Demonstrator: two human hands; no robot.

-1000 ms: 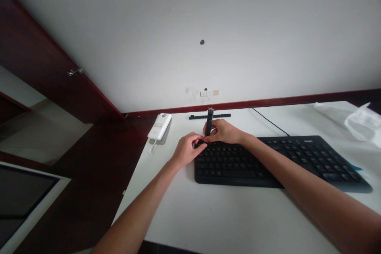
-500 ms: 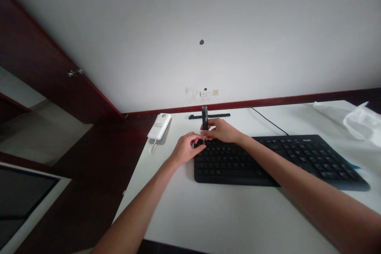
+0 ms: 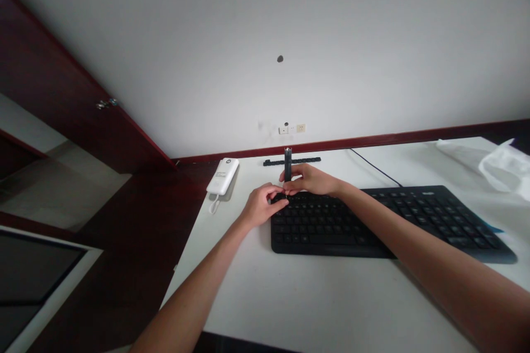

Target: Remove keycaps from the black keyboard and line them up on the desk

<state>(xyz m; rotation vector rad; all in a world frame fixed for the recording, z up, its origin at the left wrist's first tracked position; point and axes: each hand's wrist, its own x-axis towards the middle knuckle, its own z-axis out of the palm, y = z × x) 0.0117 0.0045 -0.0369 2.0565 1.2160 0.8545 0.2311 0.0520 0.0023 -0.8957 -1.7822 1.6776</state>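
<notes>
My right hand (image 3: 308,179) pinches a slim black tool (image 3: 287,161) with a notched top, holding it upright over the keyboard's back left corner. A thin, wire-like tip shows at the tool's lower end; I cannot tell its exact kind. My left hand (image 3: 265,204) is beside that tip, thumb and forefinger bent around it. Whatever lies between those fingers is too small to make out. Beneath both hands is the black keyboard (image 3: 331,239), flat on the white table (image 3: 265,298). My right forearm crosses over its middle and hides some keys.
Behind the hands lies a row of small black pieces (image 3: 308,160), like keycaps. A white power bank (image 3: 223,175) with a cable loop rests at the left edge. A black cable (image 3: 376,168) runs behind the keyboard. Crumpled white plastic (image 3: 503,168) lies at the right.
The black tool has shifted slightly right and now stands a little straighter. The wire-like tip shows less between the fingers. Both hands stay close together in nearly the same place.
</notes>
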